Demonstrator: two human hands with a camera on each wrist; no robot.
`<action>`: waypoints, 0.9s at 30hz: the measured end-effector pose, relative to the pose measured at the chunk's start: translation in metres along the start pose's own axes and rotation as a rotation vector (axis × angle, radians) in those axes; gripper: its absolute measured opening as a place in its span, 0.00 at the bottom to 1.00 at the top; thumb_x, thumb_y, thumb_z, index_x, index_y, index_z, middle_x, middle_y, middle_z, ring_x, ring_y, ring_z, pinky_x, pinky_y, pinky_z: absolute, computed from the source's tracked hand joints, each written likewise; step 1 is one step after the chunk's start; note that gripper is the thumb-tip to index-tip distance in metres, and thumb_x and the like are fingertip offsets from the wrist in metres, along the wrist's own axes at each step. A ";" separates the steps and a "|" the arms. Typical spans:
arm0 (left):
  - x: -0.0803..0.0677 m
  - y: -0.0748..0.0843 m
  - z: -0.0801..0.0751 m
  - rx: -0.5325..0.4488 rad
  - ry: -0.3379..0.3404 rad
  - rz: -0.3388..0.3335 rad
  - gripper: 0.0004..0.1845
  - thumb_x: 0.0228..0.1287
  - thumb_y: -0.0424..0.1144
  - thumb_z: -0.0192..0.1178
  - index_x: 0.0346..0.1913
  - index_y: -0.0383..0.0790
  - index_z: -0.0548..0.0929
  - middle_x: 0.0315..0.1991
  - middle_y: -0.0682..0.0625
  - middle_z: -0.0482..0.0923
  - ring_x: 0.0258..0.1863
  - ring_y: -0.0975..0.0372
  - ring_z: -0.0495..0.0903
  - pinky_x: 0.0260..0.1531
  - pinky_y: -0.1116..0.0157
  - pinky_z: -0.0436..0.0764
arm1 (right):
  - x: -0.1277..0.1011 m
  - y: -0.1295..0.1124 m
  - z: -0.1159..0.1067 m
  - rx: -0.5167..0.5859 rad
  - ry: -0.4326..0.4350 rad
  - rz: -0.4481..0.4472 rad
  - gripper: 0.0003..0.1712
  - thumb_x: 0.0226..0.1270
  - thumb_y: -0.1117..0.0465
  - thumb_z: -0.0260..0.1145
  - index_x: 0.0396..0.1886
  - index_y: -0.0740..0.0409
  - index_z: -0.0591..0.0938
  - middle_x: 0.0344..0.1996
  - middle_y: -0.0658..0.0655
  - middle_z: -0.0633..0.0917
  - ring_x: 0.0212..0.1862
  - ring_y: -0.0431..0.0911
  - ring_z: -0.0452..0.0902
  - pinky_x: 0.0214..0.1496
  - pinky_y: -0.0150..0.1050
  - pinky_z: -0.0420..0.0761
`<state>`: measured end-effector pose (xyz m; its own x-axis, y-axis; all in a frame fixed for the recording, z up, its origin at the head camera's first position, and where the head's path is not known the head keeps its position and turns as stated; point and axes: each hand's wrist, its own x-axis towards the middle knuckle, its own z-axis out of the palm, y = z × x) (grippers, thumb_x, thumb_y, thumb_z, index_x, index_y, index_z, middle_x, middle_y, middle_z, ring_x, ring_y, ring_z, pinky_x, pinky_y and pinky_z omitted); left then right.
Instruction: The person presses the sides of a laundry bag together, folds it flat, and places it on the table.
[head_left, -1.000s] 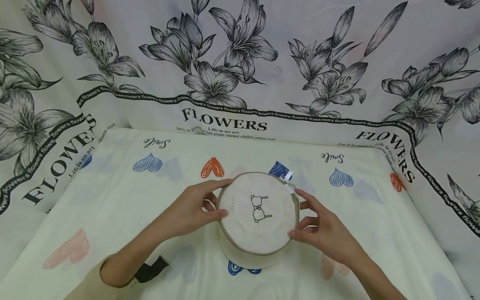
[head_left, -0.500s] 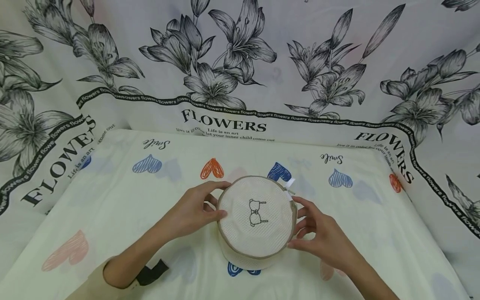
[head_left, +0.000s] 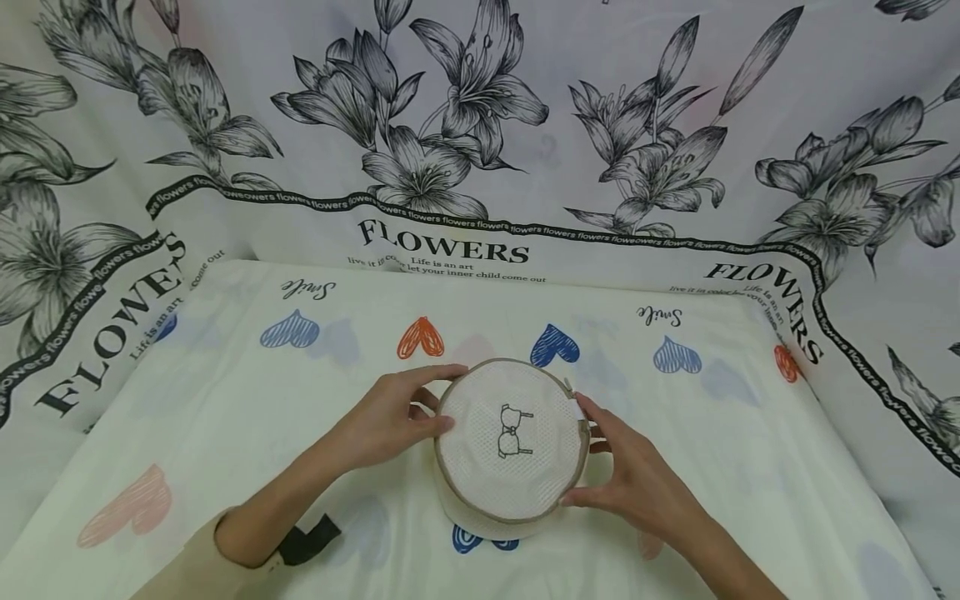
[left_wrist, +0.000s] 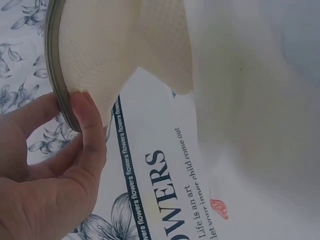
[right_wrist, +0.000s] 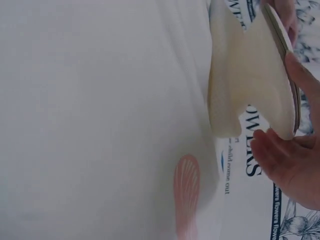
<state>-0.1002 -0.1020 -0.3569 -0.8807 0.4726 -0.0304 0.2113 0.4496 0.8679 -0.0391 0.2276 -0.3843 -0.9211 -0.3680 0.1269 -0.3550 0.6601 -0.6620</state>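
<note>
Sinking a little toward the person, the round mesh bag (head_left: 498, 483) now sits lower in the head view than it did a second ago. The right hand (head_left: 630, 475) has come down with it, and its pointing finger touches a small white tab (head_left: 578, 408). That tab stuck up past the rim before; now it lies low by the finger. The blue heart (head_left: 555, 343) behind the bag was partly hidden, and now all of it shows. The left hand (head_left: 386, 423) is in nearly the same spot, pinching the brown edge (left_wrist: 52, 60) with its thumb on the mesh. The right hand holds the other side between finger and thumb.

The bag is between the two hands, over the pale cloth (head_left: 247, 408) with hearts on it. The far edge of that cloth meets the flower cloth (head_left: 555, 183), well apart from the bag. Wide stretches of pale cloth lie past both hands. A black strap (head_left: 310, 542) is by the left sleeve (head_left: 210, 558), apart from the bag.
</note>
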 end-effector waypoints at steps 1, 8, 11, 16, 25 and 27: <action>0.000 0.000 0.001 -0.001 0.011 -0.019 0.33 0.58 0.32 0.72 0.67 0.49 0.75 0.52 0.49 0.81 0.36 0.63 0.83 0.34 0.67 0.84 | 0.000 0.000 0.001 -0.012 0.005 -0.002 0.69 0.36 0.39 0.83 0.79 0.48 0.58 0.61 0.50 0.79 0.51 0.42 0.81 0.53 0.43 0.82; 0.001 -0.002 0.005 0.067 0.071 0.007 0.31 0.55 0.32 0.74 0.64 0.44 0.79 0.57 0.50 0.78 0.44 0.61 0.83 0.35 0.71 0.84 | -0.003 -0.003 0.006 -0.097 0.035 0.011 0.69 0.36 0.36 0.81 0.78 0.48 0.59 0.62 0.48 0.78 0.58 0.47 0.78 0.57 0.49 0.80; 0.001 -0.004 0.005 0.057 0.033 0.036 0.34 0.55 0.31 0.74 0.67 0.41 0.76 0.59 0.48 0.76 0.44 0.60 0.84 0.36 0.71 0.84 | -0.004 -0.004 0.008 -0.130 0.039 0.016 0.69 0.36 0.34 0.80 0.78 0.50 0.58 0.65 0.51 0.76 0.60 0.49 0.78 0.59 0.50 0.79; 0.000 -0.007 0.006 0.070 -0.053 0.075 0.45 0.52 0.35 0.77 0.73 0.39 0.66 0.65 0.47 0.72 0.47 0.60 0.83 0.43 0.69 0.84 | -0.004 -0.005 0.011 -0.128 0.031 0.072 0.71 0.35 0.36 0.81 0.79 0.50 0.57 0.69 0.55 0.72 0.56 0.53 0.80 0.56 0.51 0.81; -0.004 -0.012 0.010 0.205 -0.128 0.079 0.56 0.44 0.43 0.82 0.77 0.46 0.61 0.74 0.48 0.62 0.52 0.61 0.80 0.54 0.59 0.80 | -0.005 -0.008 0.021 -0.054 0.004 0.202 0.71 0.32 0.34 0.81 0.77 0.51 0.58 0.68 0.57 0.73 0.58 0.54 0.79 0.58 0.53 0.79; -0.004 -0.013 0.011 0.213 -0.138 0.079 0.56 0.43 0.43 0.82 0.77 0.45 0.61 0.74 0.48 0.61 0.53 0.61 0.79 0.55 0.58 0.80 | -0.006 -0.009 0.024 -0.045 0.001 0.215 0.72 0.31 0.34 0.82 0.77 0.50 0.58 0.68 0.58 0.73 0.58 0.55 0.79 0.59 0.54 0.79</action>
<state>-0.0949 -0.1009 -0.3735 -0.7951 0.6046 -0.0470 0.3739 0.5498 0.7469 -0.0270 0.2083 -0.3964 -0.9766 -0.2146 -0.0130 -0.1567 0.7518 -0.6406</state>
